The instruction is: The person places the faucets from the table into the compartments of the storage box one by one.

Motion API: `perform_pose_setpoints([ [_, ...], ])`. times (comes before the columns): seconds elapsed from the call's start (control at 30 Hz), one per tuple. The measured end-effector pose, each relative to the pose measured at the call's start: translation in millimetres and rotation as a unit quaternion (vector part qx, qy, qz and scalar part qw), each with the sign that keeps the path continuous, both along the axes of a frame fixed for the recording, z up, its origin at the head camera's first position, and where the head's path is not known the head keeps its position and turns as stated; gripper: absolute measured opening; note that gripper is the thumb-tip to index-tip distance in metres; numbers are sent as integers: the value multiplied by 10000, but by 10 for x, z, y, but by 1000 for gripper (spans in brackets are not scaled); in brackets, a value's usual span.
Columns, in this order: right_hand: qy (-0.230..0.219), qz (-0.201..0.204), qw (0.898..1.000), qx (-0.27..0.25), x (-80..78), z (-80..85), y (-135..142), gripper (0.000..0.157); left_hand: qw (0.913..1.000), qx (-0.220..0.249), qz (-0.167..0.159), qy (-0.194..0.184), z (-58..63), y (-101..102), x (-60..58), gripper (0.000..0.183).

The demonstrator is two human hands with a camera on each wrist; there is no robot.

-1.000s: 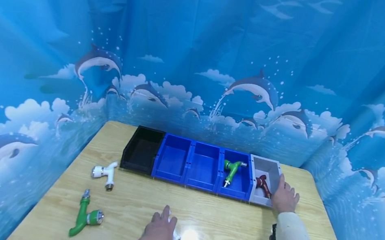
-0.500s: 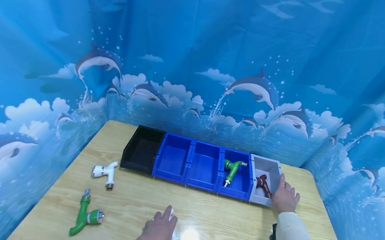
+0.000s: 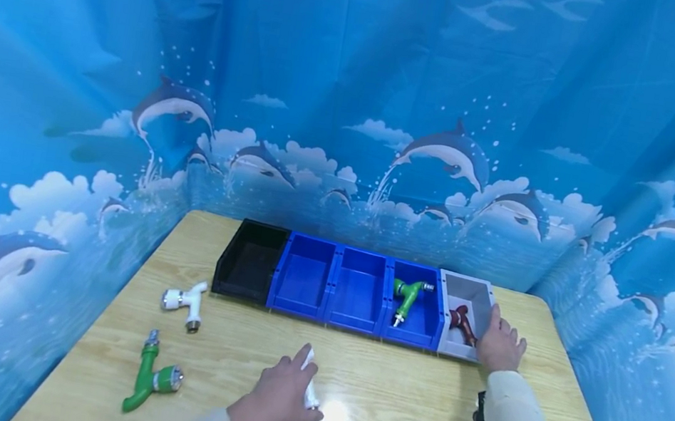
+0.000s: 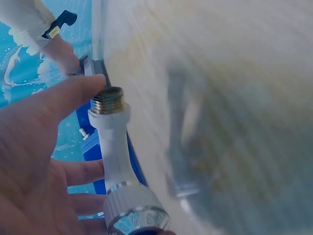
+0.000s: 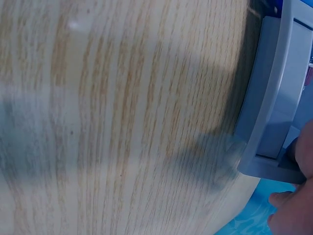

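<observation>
In the head view my left hand holds a white tap above the table at the front middle. The left wrist view shows this tap's threaded brass end by my thumb tip, with my other fingers around its body and ribbed handle. At the far right my right hand grips the side wall of a grey bin; the right wrist view shows fingers on both sides of that wall. A dark red tap lies inside the grey bin.
A green tap lies in the rightmost blue bin. Left of it stand two more blue bins and a black bin. Another white tap and a green tap lie on the table's left. A dolphin-print curtain surrounds the table.
My left hand has risen from the table and moved slightly forward with the white tap. The right hand has stayed on the grey bin's wall.
</observation>
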State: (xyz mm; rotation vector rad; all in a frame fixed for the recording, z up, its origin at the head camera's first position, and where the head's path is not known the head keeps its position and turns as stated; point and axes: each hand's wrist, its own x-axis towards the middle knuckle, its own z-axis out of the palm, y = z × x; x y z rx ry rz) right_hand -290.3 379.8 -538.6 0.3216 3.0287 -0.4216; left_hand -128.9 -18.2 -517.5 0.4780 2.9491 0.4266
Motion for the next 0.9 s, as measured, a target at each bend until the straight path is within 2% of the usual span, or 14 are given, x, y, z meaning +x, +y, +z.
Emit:
perform_pose_setpoints([
  [0.17,-60,-34,10000,4,-10,8,10,80,9995,87,-286,99,90,-20,-122,73],
  [0.33,-32,-64,9999,95,-20,11,42,81,9979,211,-599,153,207,-19,-292,71],
  [0.53,-154,-114,9998,108,-19,21,20,77,9977,269,-627,-11,391,-12,-510,74],
  [0.7,-185,-82,9998,46,-4,24,-3,73,9974,209,-683,95,513,2,-648,73],
  [0.9,-137,77,9998,111,3,9,19,71,9944,13,-1030,221,608,36,-790,73],
])
